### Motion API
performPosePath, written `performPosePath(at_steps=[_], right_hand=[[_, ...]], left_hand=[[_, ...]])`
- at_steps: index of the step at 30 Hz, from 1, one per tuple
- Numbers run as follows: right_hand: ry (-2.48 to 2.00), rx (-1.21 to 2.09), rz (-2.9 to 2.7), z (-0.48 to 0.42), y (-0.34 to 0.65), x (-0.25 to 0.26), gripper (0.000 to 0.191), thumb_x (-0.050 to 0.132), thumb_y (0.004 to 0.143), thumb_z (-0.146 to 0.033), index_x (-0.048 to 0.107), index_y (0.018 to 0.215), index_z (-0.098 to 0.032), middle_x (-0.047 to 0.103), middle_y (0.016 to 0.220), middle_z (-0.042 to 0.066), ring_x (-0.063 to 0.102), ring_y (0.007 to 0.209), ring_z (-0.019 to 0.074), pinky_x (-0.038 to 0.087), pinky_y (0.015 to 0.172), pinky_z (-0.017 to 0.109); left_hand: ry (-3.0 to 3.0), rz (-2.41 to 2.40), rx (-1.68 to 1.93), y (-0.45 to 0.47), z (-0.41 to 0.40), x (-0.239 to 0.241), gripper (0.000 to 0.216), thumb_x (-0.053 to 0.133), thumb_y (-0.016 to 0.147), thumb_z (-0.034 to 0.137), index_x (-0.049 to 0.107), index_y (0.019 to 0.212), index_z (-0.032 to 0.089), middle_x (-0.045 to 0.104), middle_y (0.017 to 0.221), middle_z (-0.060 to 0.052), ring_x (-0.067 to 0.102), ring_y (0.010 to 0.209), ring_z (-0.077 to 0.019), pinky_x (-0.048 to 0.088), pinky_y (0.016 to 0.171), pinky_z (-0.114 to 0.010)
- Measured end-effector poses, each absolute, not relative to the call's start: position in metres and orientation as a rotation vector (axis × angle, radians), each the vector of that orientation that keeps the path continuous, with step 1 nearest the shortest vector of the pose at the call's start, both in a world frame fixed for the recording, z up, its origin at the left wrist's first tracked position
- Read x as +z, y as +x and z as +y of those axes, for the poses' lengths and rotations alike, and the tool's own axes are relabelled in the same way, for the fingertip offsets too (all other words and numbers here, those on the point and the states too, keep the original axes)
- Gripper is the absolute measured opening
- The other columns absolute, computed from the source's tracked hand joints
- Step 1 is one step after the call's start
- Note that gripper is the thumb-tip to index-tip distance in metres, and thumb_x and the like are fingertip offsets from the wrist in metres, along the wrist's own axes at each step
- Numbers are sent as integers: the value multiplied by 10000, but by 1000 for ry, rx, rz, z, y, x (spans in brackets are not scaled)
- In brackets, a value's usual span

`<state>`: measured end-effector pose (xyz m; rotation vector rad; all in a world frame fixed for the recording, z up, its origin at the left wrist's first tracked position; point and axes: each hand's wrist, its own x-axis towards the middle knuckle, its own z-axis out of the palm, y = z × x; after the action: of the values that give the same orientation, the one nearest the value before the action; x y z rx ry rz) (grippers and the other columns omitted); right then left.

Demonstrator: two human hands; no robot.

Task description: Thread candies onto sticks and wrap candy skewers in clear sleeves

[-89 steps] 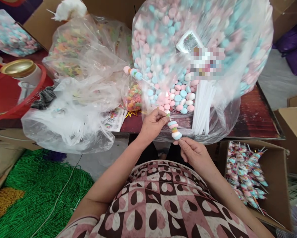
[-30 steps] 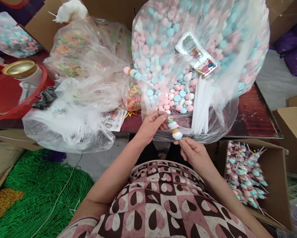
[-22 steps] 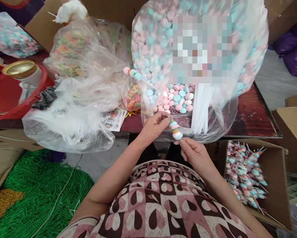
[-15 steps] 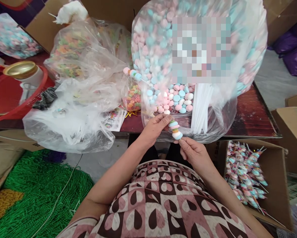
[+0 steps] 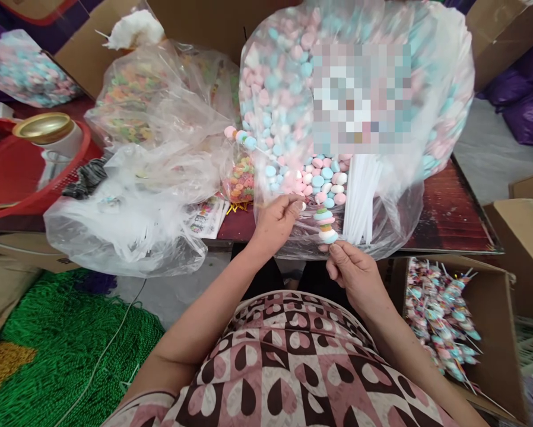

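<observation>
My right hand (image 5: 353,267) pinches the lower end of a candy skewer (image 5: 324,224), held upright above the table's front edge. Pink, blue and white marshmallows are stacked on it with green and orange gummy pieces between them. To the left, my left hand (image 5: 279,220) is closed, thumb and forefinger on a small white marshmallow (image 5: 303,206); its other fingers are partly hidden. Just beyond both hands, loose marshmallows (image 5: 322,178) spill at the mouth of a big clear bag (image 5: 275,77). White sticks (image 5: 361,198) lie in a bundle beside them.
Another candy skewer (image 5: 240,137) rests against the bag. Left are bags of gummy rings (image 5: 133,89), a plastic bag of white sticks (image 5: 128,228) and a red basket (image 5: 82,154). A cardboard box (image 5: 493,320) of wrapped skewers stands low at right. Green strands (image 5: 83,338) cover the floor.
My left hand has let go of the skewer's upper end and closed on a white marshmallow. My right hand has shifted slightly right with the skewer, which now stands more upright.
</observation>
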<state>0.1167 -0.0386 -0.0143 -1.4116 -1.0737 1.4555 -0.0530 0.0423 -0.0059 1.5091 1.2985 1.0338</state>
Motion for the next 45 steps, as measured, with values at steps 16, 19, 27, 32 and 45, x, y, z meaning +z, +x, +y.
performPosePath(at_steps=[16,19,27,32,45], right_hand=[[-1418,1452,-997,-42,120,-21,398,599,849,-541,703,930,-166,425,469,-63,310,403,79,193,386,222],[-1402,1470,-986,-42,120,-22,388,598,858,-528,703,932,-162,426,469,-63,314,405,72,196,390,216],[-1412,1458,-993,-43,120,-22,376,598,864,-521,701,921,-164,432,472,-61,309,410,74,186,395,222],[-1348,1395,-899,-28,122,-21,310,686,806,-467,706,918,-179,506,569,-43,305,422,59,180,388,218],[-1227,1362,-881,11,105,-11,281,752,751,-420,730,906,-186,550,626,-41,286,405,25,157,377,208]], left_hand=[[2458,1854,218,-49,64,-3,259,415,965,266,635,1082,195,596,1072,-121,571,983,-270,429,768,-369],[2428,1870,208,-51,63,-4,279,410,970,284,629,1110,183,612,1054,-120,583,983,-272,430,761,-366],[2327,1836,339,-51,71,-8,269,432,961,261,664,1066,176,658,1045,-118,616,960,-254,429,739,-333],[2036,1567,791,-59,61,-6,232,516,919,277,699,987,151,695,922,-70,618,895,-196,436,793,-296],[1064,982,866,-47,36,-2,421,705,735,520,693,925,145,618,698,12,492,544,-53,370,494,-182]])
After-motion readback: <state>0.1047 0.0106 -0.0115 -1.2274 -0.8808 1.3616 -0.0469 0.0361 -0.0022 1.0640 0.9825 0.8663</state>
